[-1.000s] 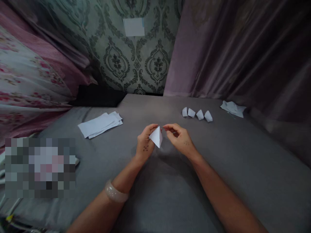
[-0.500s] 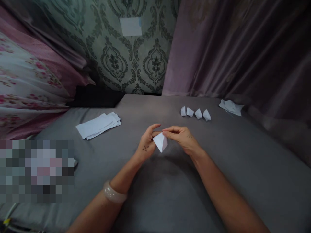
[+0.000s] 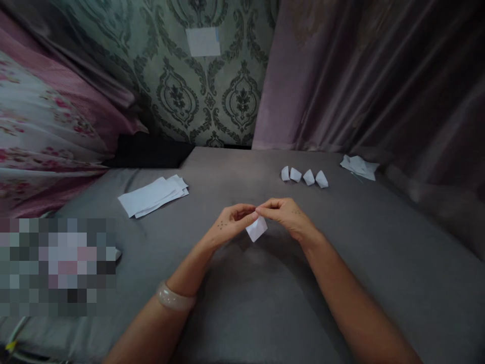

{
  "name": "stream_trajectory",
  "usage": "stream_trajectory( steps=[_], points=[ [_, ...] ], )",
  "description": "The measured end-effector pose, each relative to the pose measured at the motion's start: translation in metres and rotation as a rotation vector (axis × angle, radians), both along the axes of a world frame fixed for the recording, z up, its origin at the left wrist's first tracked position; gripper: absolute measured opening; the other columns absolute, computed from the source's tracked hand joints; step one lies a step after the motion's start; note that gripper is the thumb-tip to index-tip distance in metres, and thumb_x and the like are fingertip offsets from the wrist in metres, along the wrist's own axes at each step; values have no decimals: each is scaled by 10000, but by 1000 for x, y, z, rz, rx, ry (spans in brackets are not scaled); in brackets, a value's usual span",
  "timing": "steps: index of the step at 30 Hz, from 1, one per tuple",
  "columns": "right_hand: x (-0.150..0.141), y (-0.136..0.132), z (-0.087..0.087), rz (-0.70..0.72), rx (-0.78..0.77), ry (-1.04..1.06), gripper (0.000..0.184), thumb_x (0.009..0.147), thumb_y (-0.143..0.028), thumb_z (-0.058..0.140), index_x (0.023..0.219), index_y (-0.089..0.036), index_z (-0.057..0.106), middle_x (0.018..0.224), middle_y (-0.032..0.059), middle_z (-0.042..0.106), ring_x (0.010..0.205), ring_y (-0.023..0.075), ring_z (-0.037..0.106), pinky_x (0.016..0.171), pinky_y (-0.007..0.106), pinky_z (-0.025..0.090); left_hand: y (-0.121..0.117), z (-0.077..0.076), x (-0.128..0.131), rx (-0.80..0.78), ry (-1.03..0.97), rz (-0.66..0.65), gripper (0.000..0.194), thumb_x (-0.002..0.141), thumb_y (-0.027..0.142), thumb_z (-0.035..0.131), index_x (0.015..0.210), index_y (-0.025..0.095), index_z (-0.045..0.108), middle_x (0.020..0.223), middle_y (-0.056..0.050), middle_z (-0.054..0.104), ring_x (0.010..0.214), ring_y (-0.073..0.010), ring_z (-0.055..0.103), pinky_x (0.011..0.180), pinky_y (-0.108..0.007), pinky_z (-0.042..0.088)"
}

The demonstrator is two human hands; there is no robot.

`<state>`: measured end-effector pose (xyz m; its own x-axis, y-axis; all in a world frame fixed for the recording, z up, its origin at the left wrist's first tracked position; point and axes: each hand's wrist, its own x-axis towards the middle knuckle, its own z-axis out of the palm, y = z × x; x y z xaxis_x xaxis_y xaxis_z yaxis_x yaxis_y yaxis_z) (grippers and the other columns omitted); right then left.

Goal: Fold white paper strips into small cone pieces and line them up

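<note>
A small white folded paper shape with flat angular faces hangs below my fingertips, above the grey cloth. My right hand pinches its top between thumb and fingers. From the other side my left hand closes thumb and fingers on the same top edge, so the tips of both hands meet there. Fingers cover the upper part of the paper. Farther back on the right, several similar folded paper shapes stand in a row.
A stack of white paper strips lies on the grey cloth at the left. Crumpled paper pieces rest at the far right. Folded black fabric sits at the back left; a blurred-out patch covers the near left.
My right hand has come in and taken hold of the paper's top. My left hand has let go from beside it, turned, and pinched the top too. The paper has shifted slightly right and down.
</note>
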<state>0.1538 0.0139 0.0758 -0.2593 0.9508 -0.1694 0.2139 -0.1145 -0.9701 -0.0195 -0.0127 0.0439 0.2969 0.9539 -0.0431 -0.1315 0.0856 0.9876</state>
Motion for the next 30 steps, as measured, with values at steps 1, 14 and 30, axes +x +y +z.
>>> stream_trajectory(
  steps=[1, 14, 30],
  points=[
    [-1, -1, 0, 4, 10, -8, 159, 635, -302, 730, 702, -158, 719, 687, 12, 678, 714, 141, 602, 745, 280, 433, -1, 0, 2, -10, 16, -12, 358, 743, 343, 709, 1030, 130, 683, 1009, -110, 701, 917, -213, 633, 838, -320, 448],
    [-12, 0, -21, 74, -99, 128, 351, 708, -462, 703, 898, -168, 736, 868, 61, 718, 818, 160, 632, 708, 270, 475, 8, -7, -1, -271, -197, 232, 270, 610, 309, 812, 796, 132, 730, 756, -49, 680, 676, -125, 597, 663, -242, 448],
    [-9, 5, -34, 36, -294, 134, 232, 676, -370, 773, 727, -149, 721, 640, 28, 675, 538, 84, 564, 538, 202, 458, 8, -11, -4, -379, -109, 198, 310, 660, 399, 777, 791, 123, 725, 754, -74, 696, 676, -149, 625, 641, -257, 512]
  ],
)
